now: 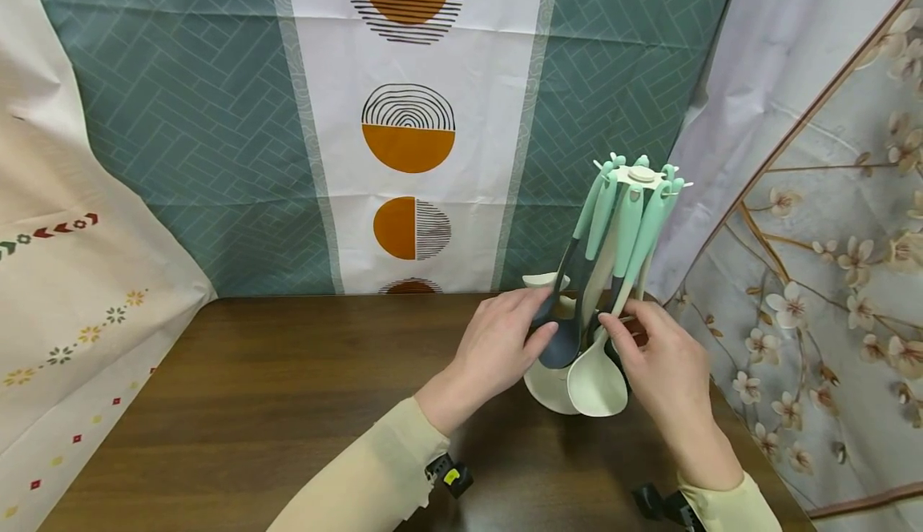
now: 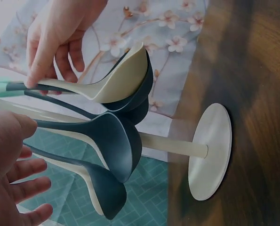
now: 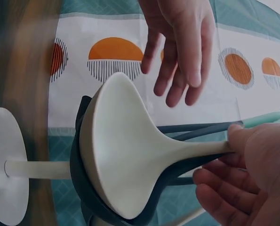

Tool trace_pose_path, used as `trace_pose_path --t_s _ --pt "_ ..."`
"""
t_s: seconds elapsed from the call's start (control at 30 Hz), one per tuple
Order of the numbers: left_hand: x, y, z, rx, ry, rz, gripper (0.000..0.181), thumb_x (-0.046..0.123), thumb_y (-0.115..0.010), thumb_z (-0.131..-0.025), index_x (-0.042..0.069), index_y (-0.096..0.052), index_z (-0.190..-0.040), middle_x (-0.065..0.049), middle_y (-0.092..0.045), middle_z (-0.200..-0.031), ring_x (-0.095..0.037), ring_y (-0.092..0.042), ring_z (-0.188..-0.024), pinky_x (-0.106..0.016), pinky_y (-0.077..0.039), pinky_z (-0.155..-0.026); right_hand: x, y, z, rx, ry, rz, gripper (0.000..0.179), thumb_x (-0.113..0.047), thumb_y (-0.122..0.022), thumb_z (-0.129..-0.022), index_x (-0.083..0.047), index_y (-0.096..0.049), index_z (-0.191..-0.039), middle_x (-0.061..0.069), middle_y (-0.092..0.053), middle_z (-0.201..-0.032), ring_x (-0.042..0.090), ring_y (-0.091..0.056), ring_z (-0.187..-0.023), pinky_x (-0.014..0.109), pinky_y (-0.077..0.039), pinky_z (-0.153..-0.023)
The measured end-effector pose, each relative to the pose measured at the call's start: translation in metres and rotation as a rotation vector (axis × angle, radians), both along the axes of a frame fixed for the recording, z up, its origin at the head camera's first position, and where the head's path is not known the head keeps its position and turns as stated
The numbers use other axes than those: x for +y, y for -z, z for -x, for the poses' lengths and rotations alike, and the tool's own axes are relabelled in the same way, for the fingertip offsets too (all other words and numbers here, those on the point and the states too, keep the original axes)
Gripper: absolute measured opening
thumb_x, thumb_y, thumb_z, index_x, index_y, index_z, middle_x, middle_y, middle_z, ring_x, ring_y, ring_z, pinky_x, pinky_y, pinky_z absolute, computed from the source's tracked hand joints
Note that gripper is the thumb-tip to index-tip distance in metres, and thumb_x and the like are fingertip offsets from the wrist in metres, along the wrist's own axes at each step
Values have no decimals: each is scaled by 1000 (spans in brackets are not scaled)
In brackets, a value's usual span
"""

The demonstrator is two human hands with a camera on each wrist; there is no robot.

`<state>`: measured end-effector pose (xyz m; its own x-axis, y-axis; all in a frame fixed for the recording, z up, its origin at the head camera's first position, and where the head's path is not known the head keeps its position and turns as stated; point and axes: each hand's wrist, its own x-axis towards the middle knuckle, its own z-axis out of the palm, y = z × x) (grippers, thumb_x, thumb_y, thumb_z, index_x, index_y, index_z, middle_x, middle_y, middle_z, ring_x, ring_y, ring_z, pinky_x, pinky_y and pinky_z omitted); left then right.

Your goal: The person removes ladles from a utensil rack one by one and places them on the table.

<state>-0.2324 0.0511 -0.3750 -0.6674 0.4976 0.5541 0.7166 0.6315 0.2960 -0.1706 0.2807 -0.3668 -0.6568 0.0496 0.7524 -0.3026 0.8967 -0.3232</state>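
A utensil stand with a round white base (image 1: pixel 550 392) and a hooked top (image 1: pixel 640 175) holds several hanging utensils with mint-green handles. At its front right hangs a cream ladle (image 1: pixel 598 380), nested against a dark one in the right wrist view. My right hand (image 1: pixel 667 376) pinches the cream ladle's handle, thumb in front and index finger behind. On the other side my left hand (image 1: pixel 493 344) stays beside a dark blue ladle (image 1: pixel 561 346), its fingers extended and spread. The left thumb is close to that ladle's handle; contact cannot be made out.
The stand is on a brown wooden table (image 1: pixel 310 404), near its back right corner. Behind it hangs a green and white patterned cloth (image 1: pixel 613 91). A flowered curtain (image 1: pixel 800 340) borders the right side, and a cream cloth (image 1: pixel 86 276) the left.
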Motion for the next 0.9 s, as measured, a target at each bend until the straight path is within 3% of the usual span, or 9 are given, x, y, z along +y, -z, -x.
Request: trace_pose_path --t_s 0.2,0.4,0.57,0.9 --pt "4 -1 5 30 -7 1 49 33 -70 -111 11 -63 -154 -7 -69 -149 -26 -65 -137 -48 -51 -112 -4 1 3 34 11 -26 15 -18 -86 -98 -12 -73 -94 2 -71 -80 23 -68 -65 43 -46 -55" --pt "3 -1 12 36 -39 -39 47 31 -71 -110 10 -64 -152 -7 -70 -145 -27 -67 -132 -47 -54 -107 -5 -2 3 26 23 -9 14 -14 -84 -99 -11 -73 -93 5 -73 -82 28 -71 -67 47 -46 -54" --pt "4 1 18 11 -42 -44 49 31 -70 -111 10 -62 -154 -8 -68 -148 -27 -66 -135 -48 -53 -109 -3 -3 5 4 41 0 16 -13 -84 -100 -10 -70 -91 5 -68 -75 27 -62 -60 46 -40 -53" --pt "7 0 18 -10 -48 -41 50 33 -69 -111 11 -61 -156 -7 -68 -150 -24 -62 -140 -46 -51 -113 3 -8 9 -64 55 26 15 -16 -80 -104 -8 -72 -94 6 -69 -75 30 -63 -62 48 -41 -57"
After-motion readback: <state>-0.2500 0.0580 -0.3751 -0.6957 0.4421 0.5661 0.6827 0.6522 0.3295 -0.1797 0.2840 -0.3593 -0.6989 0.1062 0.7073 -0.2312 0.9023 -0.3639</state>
